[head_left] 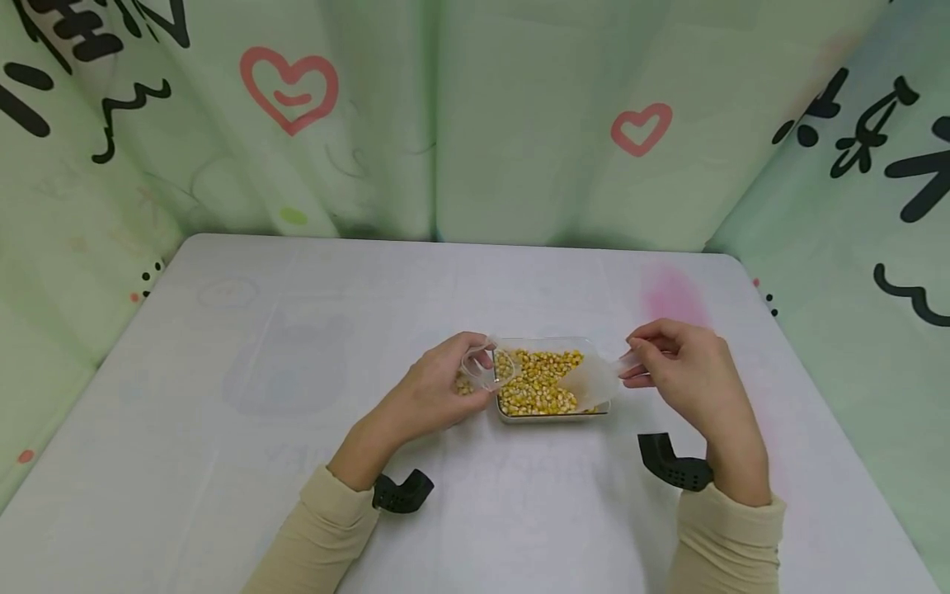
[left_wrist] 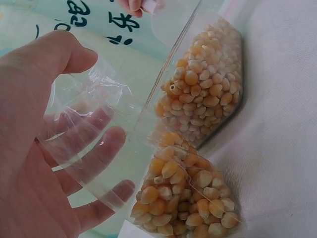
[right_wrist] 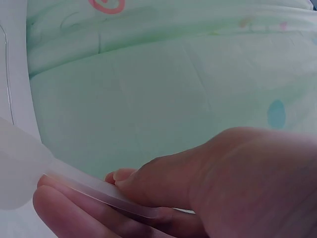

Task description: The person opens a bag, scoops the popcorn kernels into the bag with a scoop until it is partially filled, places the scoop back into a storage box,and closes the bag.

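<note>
A clear box [head_left: 552, 418] full of yellow corn kernels [head_left: 530, 384] stands on the table. At its left side my left hand [head_left: 445, 379] holds a clear plastic bag [left_wrist: 185, 198], its mouth spread wide between thumb and fingers. Corn kernels fill the bag's lower end, which hangs close beside the box in the left wrist view. My right hand [head_left: 686, 367] pinches the handle of a translucent white scoop [head_left: 594, 384] between thumb and fingers. The scoop's wide end is over the kernels at the box's right end; whether it carries any kernels I cannot tell.
The white table [head_left: 223, 396] has a pink patch [head_left: 674, 295] at the back right. A pale green curtain [head_left: 505, 148] with hearts and black writing closes off the back and both sides. Each wrist wears a black mount [head_left: 404, 492].
</note>
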The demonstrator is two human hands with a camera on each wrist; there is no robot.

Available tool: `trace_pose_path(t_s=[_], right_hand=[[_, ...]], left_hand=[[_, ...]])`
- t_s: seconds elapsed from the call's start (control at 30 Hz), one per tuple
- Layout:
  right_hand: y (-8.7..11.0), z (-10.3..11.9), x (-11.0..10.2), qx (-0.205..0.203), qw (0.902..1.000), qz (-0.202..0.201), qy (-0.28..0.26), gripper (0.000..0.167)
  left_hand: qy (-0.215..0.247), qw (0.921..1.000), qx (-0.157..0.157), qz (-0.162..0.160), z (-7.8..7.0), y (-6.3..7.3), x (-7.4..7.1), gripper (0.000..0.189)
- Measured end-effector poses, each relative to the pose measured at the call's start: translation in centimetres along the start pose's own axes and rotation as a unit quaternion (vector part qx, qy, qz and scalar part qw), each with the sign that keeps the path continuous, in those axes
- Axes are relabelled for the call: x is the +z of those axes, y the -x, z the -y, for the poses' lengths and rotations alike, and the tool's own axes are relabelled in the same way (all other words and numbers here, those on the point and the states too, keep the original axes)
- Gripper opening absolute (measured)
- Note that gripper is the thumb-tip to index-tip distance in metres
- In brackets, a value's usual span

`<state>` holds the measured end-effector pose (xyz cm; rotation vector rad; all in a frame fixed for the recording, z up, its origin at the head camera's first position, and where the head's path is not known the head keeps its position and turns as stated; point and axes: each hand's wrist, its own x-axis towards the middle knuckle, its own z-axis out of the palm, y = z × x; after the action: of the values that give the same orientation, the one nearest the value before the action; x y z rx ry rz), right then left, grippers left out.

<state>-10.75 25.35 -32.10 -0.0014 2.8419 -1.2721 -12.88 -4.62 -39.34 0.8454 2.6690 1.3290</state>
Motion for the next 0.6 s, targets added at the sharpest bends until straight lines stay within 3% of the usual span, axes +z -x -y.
trace_pose_path(t_s=[0.43, 0.6], right_hand=[[-0.6, -1.4, -0.3, 0.031, 0.9943, 0.076, -0.068, 0.026], [-0.6, -1.8, -0.6, 0.052, 0.9906, 0.106, -0.068, 0.024]], left_hand=[[0.006, 0.9999, -0.006, 0.006, -0.1, 0.0, -0.1, 0.053], [0.003, 1.0, -0.001, 0.003, -0.2, 0.0, -0.1, 0.052]])
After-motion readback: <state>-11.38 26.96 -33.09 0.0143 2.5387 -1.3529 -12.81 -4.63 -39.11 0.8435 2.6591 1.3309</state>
